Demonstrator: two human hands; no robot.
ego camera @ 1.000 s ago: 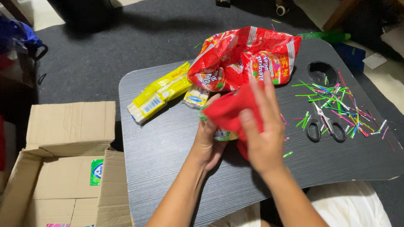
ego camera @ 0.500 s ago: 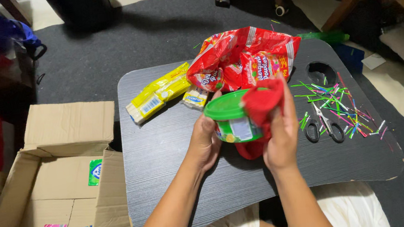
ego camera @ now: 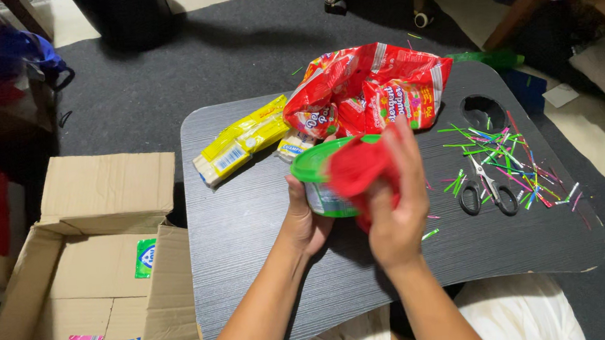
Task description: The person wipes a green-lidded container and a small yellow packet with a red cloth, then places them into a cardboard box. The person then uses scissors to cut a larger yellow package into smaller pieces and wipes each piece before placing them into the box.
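Note:
My left hand [ego camera: 301, 218] grips a round tub with a green lid [ego camera: 315, 166] from the left side, holding it above the dark lap table [ego camera: 249, 227]. My right hand [ego camera: 397, 205] presses a red cloth [ego camera: 358, 172] against the tub's lid and right side, covering part of it. The tub's label side is mostly hidden by the cloth and my fingers.
Red detergent packets [ego camera: 365, 90] lie at the table's back, yellow wrapped bars [ego camera: 240, 139] to their left. Scissors [ego camera: 489, 190] sit among several coloured plastic strips [ego camera: 512, 157] at right. An open cardboard box [ego camera: 98, 271] with small packets stands on the left floor.
The red cloth first covered the tub, then was pulled to its right side exposing the green lid, and now is pressed back over the lid's right part. The tub tilted slightly.

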